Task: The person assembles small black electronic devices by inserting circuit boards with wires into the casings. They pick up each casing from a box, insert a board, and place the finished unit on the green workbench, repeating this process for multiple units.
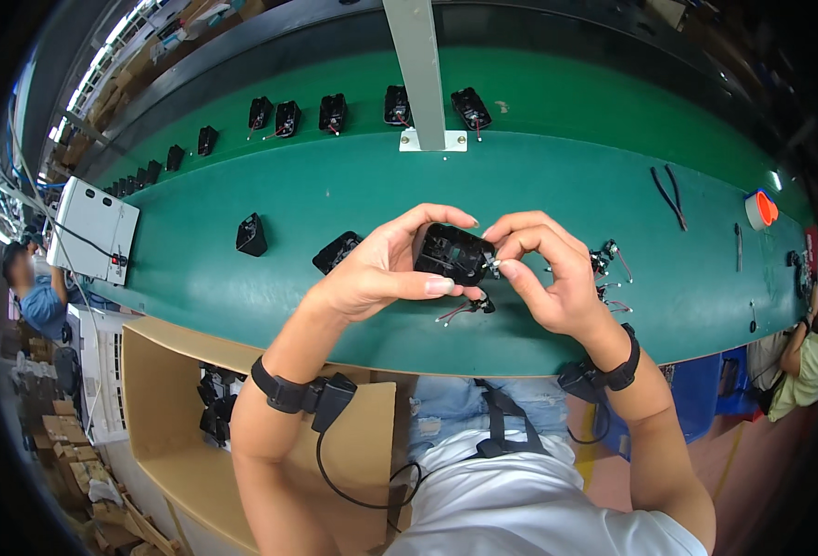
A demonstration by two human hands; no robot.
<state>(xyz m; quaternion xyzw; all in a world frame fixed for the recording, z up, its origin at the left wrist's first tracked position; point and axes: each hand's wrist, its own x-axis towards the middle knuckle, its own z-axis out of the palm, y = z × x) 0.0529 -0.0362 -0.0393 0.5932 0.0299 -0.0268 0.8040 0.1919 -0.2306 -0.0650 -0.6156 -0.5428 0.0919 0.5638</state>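
Above the near part of the green bench, my left hand (386, 264) grips a black plastic housing (453, 252), its open hollow side facing up. My right hand (548, 264) is at the housing's right end, thumb and forefinger pinched on a small whitish part (492, 263) too small to name. Just below the housing lies a small black part with thin red and white wires (480, 304). Another black housing (337, 250) rests partly behind my left hand, and one more (251, 234) stands farther left. Right of my right hand are several small wired parts (604, 259).
Several black housings (332, 113) with wires line the green far strip behind a grey metal post (418, 74). Pliers (670, 197) and an orange-and-white tape roll (761, 210) lie at right. A white box (94, 232) stands left; a cardboard box (163, 389) is below the bench. Other people work at both sides.
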